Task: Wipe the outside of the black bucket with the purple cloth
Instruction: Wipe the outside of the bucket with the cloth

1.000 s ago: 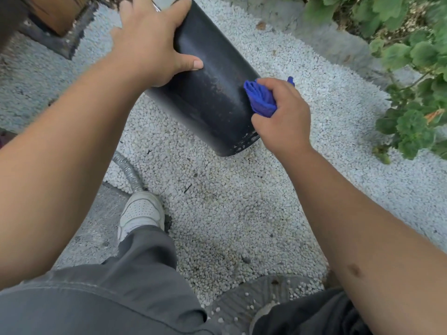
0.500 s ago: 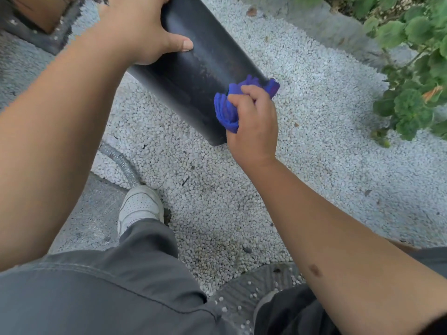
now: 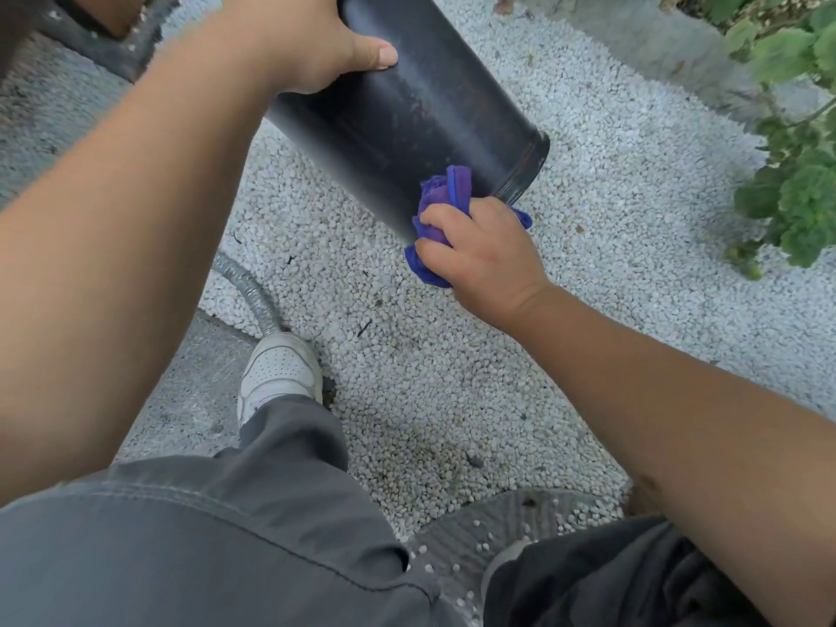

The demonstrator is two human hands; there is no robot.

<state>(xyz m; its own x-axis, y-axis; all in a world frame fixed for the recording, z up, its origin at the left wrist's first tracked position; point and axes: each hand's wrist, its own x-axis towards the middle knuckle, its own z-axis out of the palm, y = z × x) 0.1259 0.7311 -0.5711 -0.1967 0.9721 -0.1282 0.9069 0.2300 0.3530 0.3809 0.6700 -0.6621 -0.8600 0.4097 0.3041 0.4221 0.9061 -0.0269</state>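
The black bucket [image 3: 407, 115] lies tilted on its side above white gravel, its base end pointing lower right. My left hand [image 3: 312, 43] grips its upper part near the top edge of the frame, thumb across the wall. My right hand [image 3: 484, 251] is closed on the bunched purple cloth [image 3: 441, 205] and presses it against the bucket's lower side close to the base rim. The bucket's mouth is out of view.
White gravel [image 3: 588, 264] covers the ground. A green leafy plant [image 3: 796, 174] stands at the right edge beside a concrete kerb [image 3: 642, 33]. A grey corrugated hose [image 3: 253, 296] runs by my white shoe [image 3: 278, 373]. A grey slab [image 3: 190, 391] lies at the left.
My right hand has carried the cloth from the bucket's right side down and around to its lower side near the base. The bucket has shifted up in the frame and more of its wall shows.
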